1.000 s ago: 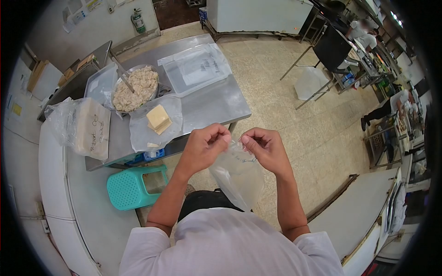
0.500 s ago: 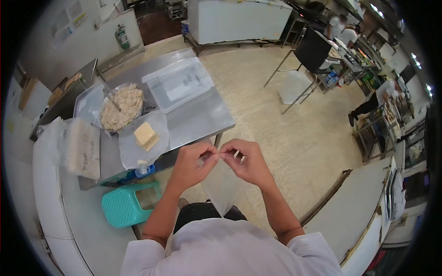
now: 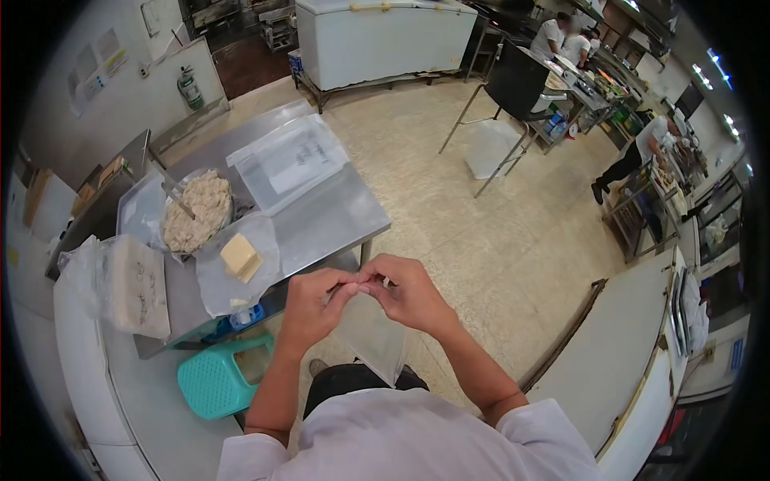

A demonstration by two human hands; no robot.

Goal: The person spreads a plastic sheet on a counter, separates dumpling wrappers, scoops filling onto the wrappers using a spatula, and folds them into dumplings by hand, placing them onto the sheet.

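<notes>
A white shirt (image 3: 401, 437) with a faint lilac cast fills six o'clock. Its short left sleeve (image 3: 253, 457) sits toward seven o'clock, its short right sleeve (image 3: 547, 429) toward five, each ending near the elbow. Black legwear (image 3: 341, 385) borders the shirt at half past six; a greyish-brown shoe tip (image 3: 318, 366) shows near seven. The left hand (image 3: 311, 311) and right hand (image 3: 411, 297) are bare.

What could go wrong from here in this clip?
The thin clear bag is pinched by the fingertips of the left hand and right hand, so it might tear or slip. The small pale piece lies near the edge of the metal table and could get knocked off. The teal stool stands near a foot, a possible trip.
</notes>
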